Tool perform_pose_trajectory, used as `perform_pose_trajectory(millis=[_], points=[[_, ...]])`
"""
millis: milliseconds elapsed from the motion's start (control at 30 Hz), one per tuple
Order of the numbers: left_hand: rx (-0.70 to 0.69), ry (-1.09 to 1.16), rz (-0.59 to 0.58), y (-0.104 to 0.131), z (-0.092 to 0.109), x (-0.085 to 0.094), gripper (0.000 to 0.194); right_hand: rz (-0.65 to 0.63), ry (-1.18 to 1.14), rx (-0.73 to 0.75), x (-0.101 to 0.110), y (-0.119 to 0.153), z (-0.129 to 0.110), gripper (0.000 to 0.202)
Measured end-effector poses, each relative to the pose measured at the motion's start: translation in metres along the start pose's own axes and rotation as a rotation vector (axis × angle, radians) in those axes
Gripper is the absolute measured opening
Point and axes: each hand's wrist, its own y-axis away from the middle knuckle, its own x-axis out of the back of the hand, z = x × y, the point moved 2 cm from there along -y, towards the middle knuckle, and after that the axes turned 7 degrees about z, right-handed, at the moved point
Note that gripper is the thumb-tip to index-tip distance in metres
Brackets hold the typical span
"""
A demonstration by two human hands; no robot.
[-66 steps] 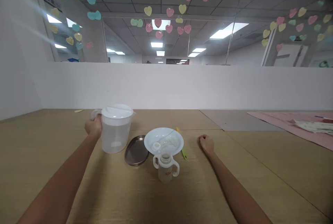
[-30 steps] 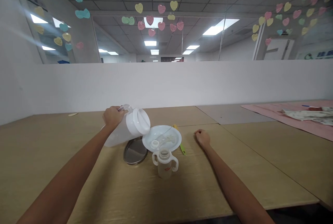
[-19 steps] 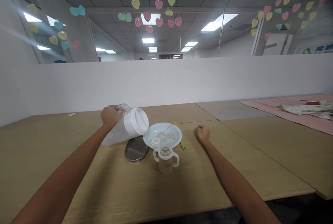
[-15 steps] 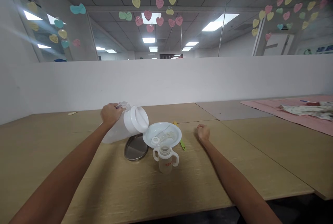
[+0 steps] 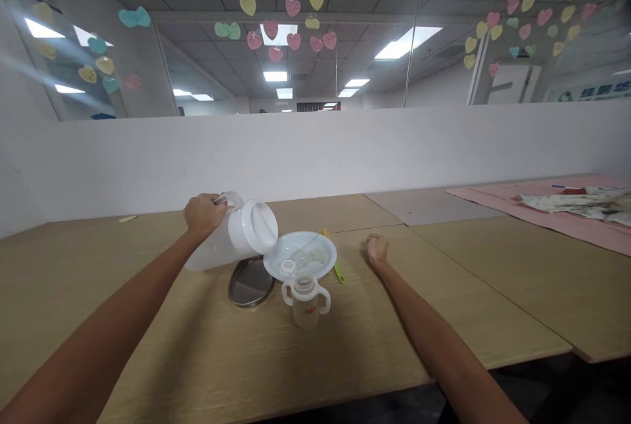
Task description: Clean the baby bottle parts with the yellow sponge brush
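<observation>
My left hand (image 5: 202, 213) grips the handle of a translucent white water pitcher (image 5: 231, 240) with a white lid. The pitcher is off the table and tipped steeply to the right, its lid end over the steel tray (image 5: 250, 281) and close to the white plate (image 5: 302, 254). A clear two-handled baby bottle (image 5: 305, 299) stands uncapped in front of the plate. On the plate lie a white ring and clear bottle parts. My right hand (image 5: 377, 250) rests on the wooden table (image 5: 197, 352) as a loose fist, right of the plate, holding nothing.
A yellow-green brush handle (image 5: 338, 271) sticks out from behind the plate. A pink mat (image 5: 497, 204) with cloth and small items lies at the far right. A white partition wall (image 5: 315, 154) runs along the table's back edge. The table's front edge is near at the lower right.
My left hand lifted the upright pitcher off the table and tipped it to the right toward the plate and bottle. My right hand stayed in place. The view drifted slightly.
</observation>
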Motion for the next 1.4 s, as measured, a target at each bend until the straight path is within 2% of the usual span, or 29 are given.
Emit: perform_pose_trajectory(millis=[200,700,1133,1400], points=[[0.029,0.013,0.001,0.001,-0.007,0.003,0.031,-0.043,-0.012,0.033,-0.004,0.000,-0.001,0.011],[0.125,0.078,0.008,0.005,-0.019,-0.014,0.031,-0.132,-0.056,0.154,-0.008,-0.003,0.003,0.013],[0.118,0.105,0.022,0.003,-0.015,-0.006,0.033,-0.150,-0.079,0.192,-0.011,-0.004,0.009,0.011],[0.053,0.135,-0.004,0.007,-0.011,-0.008,0.024,-0.161,-0.107,0.190,-0.015,-0.010,0.016,0.012]])
